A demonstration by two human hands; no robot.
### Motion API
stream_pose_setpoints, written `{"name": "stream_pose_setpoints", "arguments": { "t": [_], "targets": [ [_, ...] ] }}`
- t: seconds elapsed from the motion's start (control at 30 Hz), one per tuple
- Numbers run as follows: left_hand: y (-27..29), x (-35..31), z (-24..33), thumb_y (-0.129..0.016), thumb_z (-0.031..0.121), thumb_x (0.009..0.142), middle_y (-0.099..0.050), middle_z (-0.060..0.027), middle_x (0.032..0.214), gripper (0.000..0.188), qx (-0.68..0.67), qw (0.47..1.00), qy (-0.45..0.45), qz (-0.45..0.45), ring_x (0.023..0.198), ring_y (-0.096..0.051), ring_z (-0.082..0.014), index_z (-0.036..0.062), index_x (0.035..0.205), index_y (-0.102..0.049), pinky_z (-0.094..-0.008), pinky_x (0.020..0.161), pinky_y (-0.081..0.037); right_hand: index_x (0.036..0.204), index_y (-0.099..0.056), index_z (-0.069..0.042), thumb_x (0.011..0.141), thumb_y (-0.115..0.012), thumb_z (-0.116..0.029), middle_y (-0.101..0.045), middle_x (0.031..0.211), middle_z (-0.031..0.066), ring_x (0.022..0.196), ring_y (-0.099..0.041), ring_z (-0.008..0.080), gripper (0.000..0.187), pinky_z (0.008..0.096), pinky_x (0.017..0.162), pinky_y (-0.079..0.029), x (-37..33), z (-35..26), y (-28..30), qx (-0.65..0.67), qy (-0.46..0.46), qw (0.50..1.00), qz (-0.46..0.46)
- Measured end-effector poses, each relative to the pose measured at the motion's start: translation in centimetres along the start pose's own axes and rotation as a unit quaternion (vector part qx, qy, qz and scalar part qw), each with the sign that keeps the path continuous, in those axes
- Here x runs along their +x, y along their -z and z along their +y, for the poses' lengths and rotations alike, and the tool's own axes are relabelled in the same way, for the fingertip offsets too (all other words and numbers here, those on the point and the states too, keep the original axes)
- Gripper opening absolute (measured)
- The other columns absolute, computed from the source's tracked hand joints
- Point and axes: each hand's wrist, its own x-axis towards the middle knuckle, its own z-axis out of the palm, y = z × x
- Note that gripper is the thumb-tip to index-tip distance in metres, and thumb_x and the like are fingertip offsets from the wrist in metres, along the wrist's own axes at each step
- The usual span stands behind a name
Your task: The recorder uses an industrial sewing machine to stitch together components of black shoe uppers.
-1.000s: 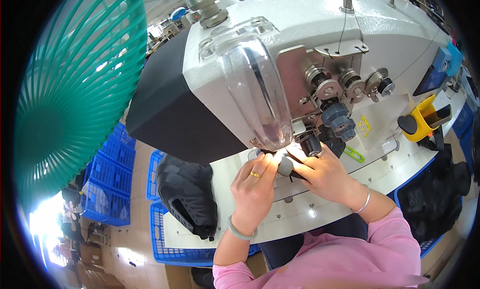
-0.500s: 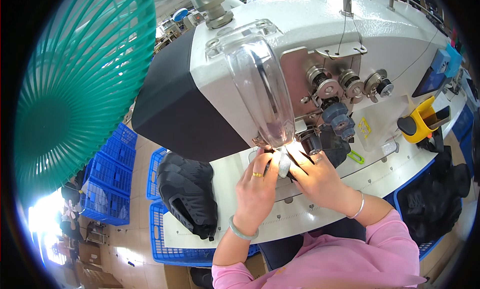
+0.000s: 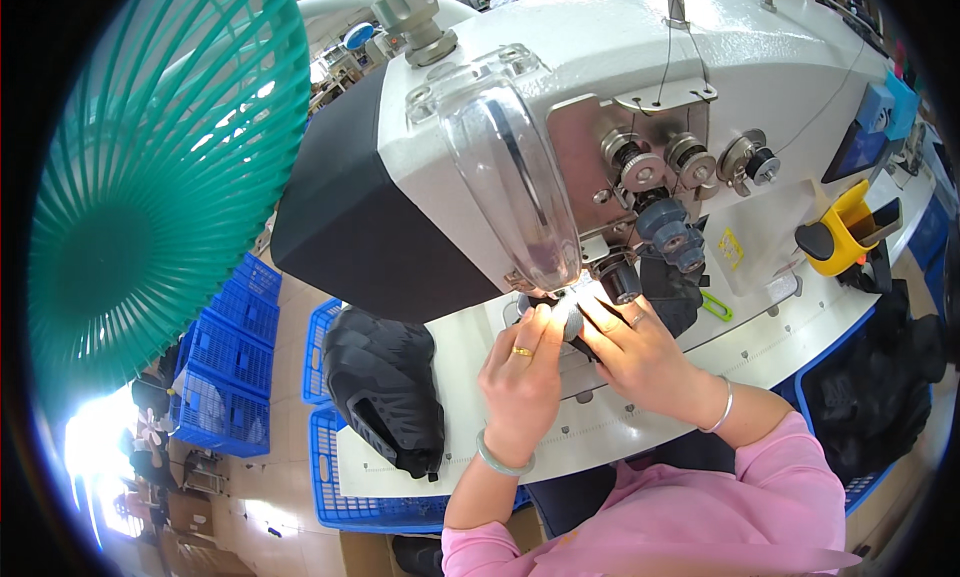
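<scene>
A small black and grey fabric piece (image 3: 573,324) lies under the lit needle area of a white sewing machine (image 3: 440,167). From the left, my left hand (image 3: 522,367) grips its edge, fingers closed and bent close to the needle. My right hand (image 3: 640,355) holds the other side with its fingers pressed together. Only a narrow grey part shows between my fingertips; the rest of the piece is hidden by my hands. A clear plastic guard (image 3: 515,182) hangs just above the fingertips. Glare blurs the needle.
Stacked black shaped pieces (image 3: 385,392) lie left on the white table (image 3: 480,477). Right of the machine are a green-handled tool (image 3: 717,306) and a yellow holder (image 3: 845,232). A green fan (image 3: 170,177) stands at left. Blue crates (image 3: 225,397) and a pile of black pieces (image 3: 870,397) flank the table.
The view has shifted slightly. Less of the grey part shows between my fingers, which stay on the fabric piece beside the needle.
</scene>
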Motion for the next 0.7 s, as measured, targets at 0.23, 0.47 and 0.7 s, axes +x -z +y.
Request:
{"name": "stream_pose_setpoints", "arguments": {
  "t": [0.23, 0.47, 0.7],
  "targets": [
    [-0.2, 0.2, 0.1, -0.066, -0.008, 0.068, -0.067, -0.0068, 0.104, 0.035, 0.022, 1.000, -0.013, -0.002, 0.084, -0.067, -0.0257, 0.0036, 0.101, -0.070, -0.0337, 0.071, -0.056, 0.108, -0.062, 0.008, 0.075, -0.063, -0.006, -0.055, 0.121, 0.0238, 0.118, -0.049, 0.0390, 0.036, 0.0533, 0.102, -0.040, -0.2, -0.9, -1.2, -0.044, -0.004, 0.999, 0.018],
    [-0.1, 0.1, -1.0, -0.068, -0.007, 0.067, -0.066, -0.0067, 0.106, 0.036, -0.019, 1.000, 0.006, -0.015, 0.089, -0.068, -0.0257, 0.0038, 0.102, -0.070, -0.0339, 0.073, -0.056, 0.119, -0.058, 0.004, 0.077, -0.070, -0.010, -0.051, 0.125, 0.0247, 0.115, -0.049, 0.0417, 0.045, 0.0484, 0.102, -0.041, 0.0, -0.9, 0.2, 0.045, -0.041, 0.998, -0.009],
    [0.0, 0.5, -2.0, -0.073, -0.005, 0.067, -0.069, -0.0078, 0.096, 0.031, -0.087, 0.996, 0.004, 0.018, 0.082, -0.068, -0.0259, 0.0047, 0.096, -0.073, -0.0329, 0.070, -0.055, 0.127, -0.059, -0.008, 0.083, -0.070, -0.012, -0.052, 0.104, 0.0195, 0.100, -0.053, 0.0383, 0.045, 0.0449, 0.084, -0.047, 0.2, -0.6, 1.5, 0.029, -0.173, 0.984, -0.033]
  ]
}}
